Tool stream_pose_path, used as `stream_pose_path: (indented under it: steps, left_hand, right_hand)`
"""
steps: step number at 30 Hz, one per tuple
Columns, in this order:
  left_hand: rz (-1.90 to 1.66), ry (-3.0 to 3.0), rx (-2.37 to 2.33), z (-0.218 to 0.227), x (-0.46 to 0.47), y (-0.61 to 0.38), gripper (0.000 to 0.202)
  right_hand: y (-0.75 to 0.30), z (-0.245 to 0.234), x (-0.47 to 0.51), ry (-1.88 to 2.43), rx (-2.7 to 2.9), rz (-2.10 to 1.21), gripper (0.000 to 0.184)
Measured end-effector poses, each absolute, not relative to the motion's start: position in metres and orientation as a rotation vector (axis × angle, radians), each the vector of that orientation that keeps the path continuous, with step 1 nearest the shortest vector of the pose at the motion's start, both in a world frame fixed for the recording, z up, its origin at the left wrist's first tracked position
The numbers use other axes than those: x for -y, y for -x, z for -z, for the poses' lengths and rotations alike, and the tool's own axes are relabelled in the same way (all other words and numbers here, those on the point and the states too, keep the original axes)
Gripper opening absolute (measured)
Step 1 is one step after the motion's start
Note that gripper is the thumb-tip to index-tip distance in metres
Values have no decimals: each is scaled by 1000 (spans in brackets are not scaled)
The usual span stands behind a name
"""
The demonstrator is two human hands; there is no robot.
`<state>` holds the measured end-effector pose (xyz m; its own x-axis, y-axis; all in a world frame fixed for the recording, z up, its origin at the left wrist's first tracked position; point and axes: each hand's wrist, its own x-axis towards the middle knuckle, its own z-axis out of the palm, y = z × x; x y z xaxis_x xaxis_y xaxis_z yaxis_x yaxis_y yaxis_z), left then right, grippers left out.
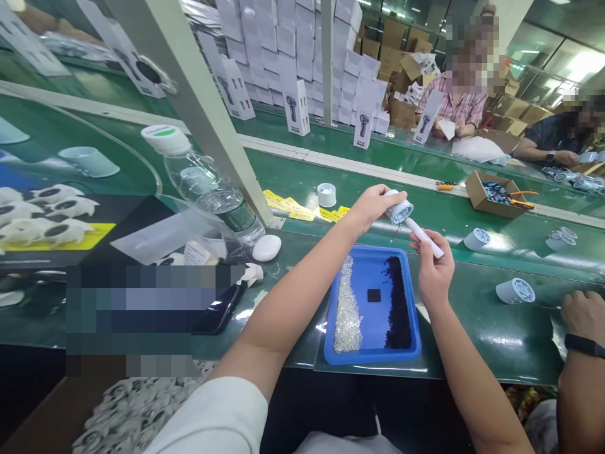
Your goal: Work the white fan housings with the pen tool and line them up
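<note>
Pale cylinder (399, 209), clasped in the left hand (373, 205), sits beside the white stick (420, 234) the right hand (435, 266) grips.

Pale cylindrical housing (401, 210) is hanging tilted right of the frame's centre, thin wires (394, 234) dangling underneath. White stick (425, 238) is slanting down-right, its upper tip sitting right by the rim, can't tell if they're touching tbh.

A clear, white-capped plastic bottle (221, 197) stands beside a grey metal post (205, 107). Stacked white cardboard boxes (286, 47) rise beyond.
</note>
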<state>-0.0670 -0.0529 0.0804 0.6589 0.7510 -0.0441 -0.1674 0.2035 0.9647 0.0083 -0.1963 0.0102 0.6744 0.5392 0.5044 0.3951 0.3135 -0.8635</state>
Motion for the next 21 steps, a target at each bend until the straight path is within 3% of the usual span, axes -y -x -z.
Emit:
stream_pose_path:
  steps: [5, 12, 17, 21]
  left_hand:
    - [-708, -1311, -631, -83, 60, 65, 32]
    - [-1150, -1093, -635, -76, 85, 48, 50]
    - [-1084, -919, -609, -65, 94, 39, 43]
    - [-1085, -1266, -590, -61, 93, 40, 34]
  right_hand:
    - [-12, -10, 198, 1470, 904, -76, 33]
    - [-6, -8, 203, 1644, 1163, -300, 38]
    - [1, -4, 204, 1412, 1070, -542, 51]
    - [-2, -5, 202, 1373, 1018, -518, 50]
